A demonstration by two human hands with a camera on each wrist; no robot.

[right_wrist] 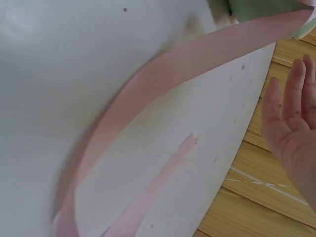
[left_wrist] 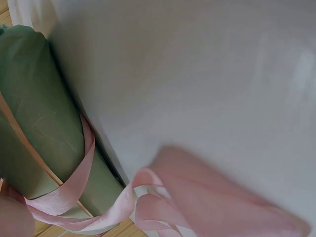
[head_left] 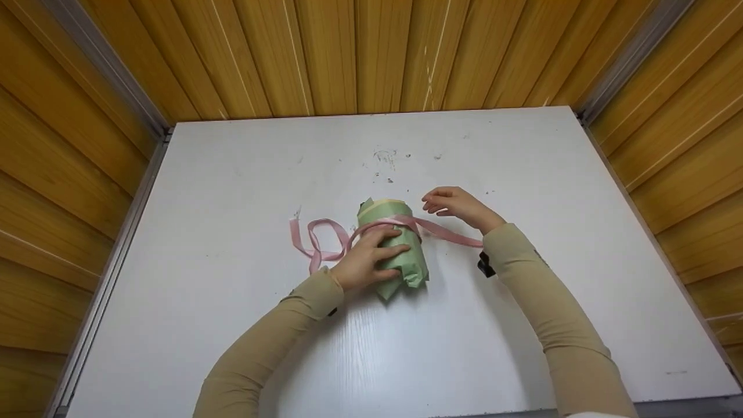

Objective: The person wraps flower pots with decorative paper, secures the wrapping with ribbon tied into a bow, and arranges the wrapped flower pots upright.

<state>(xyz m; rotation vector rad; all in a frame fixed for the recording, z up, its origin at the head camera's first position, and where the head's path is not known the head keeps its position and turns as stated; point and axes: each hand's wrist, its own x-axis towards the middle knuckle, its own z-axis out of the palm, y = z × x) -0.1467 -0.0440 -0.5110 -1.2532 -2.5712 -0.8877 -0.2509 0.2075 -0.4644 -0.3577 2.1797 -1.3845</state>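
A green paper-wrapped cylinder [head_left: 412,255] lies on the white table, with crumpled paper at its near end. Pink ribbon [head_left: 400,220] goes around it, crossing near the far end. My left hand [head_left: 371,258] rests on the package from the left, its fingers laid across the paper below the ribbon. In the left wrist view the green package [left_wrist: 44,113] shows the ribbon crossing, with part of a finger at the lower left corner. My right hand [head_left: 461,207] hovers to the right of the package, fingers relaxed and holding nothing. Below it, the ribbon's right tail [right_wrist: 197,59] runs away from the package.
To the left of the package, the other ribbon tail [head_left: 331,255] lies in loops on the white table [head_left: 232,174]. Wood-patterned walls [head_left: 325,58] stand behind and at both sides. Small dark marks dot the table beyond the package.
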